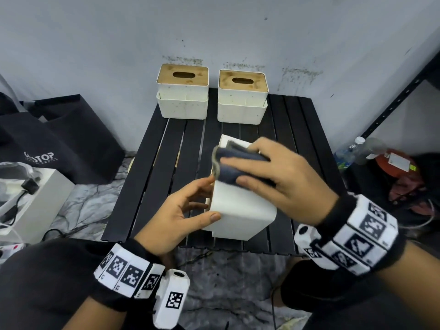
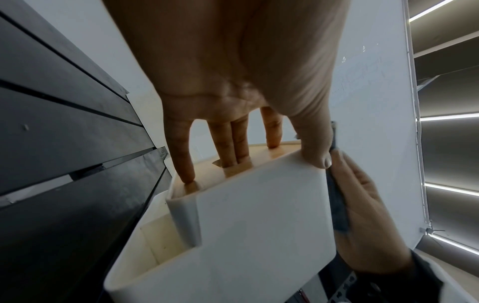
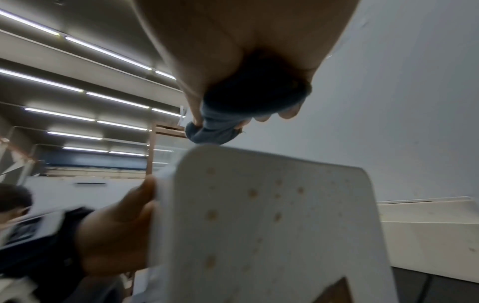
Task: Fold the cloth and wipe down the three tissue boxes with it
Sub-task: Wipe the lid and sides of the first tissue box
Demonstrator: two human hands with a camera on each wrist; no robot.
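Note:
A white tissue box (image 1: 240, 208) lies tipped on its side near the front of the black slatted table (image 1: 152, 163). My left hand (image 1: 188, 210) grips it, fingers (image 2: 181, 164) on the wooden lid and thumb on the white wall (image 2: 259, 225). My right hand (image 1: 269, 172) holds a folded dark blue cloth (image 1: 235, 165) and presses it on the box's upper face. In the right wrist view the cloth (image 3: 220, 127) is bunched in my fingers just above the speckled box (image 3: 272, 225). Two more tissue boxes (image 1: 182, 94) (image 1: 242, 98) with wooden lids stand upright at the table's back.
A black bag (image 1: 59, 139) and a white carton (image 1: 38, 201) lie on the floor at the left. At the right stand a black metal shelf upright (image 1: 402, 96), a plastic bottle (image 1: 352, 151) and red clutter (image 1: 400, 167). A pale wall is close behind the table.

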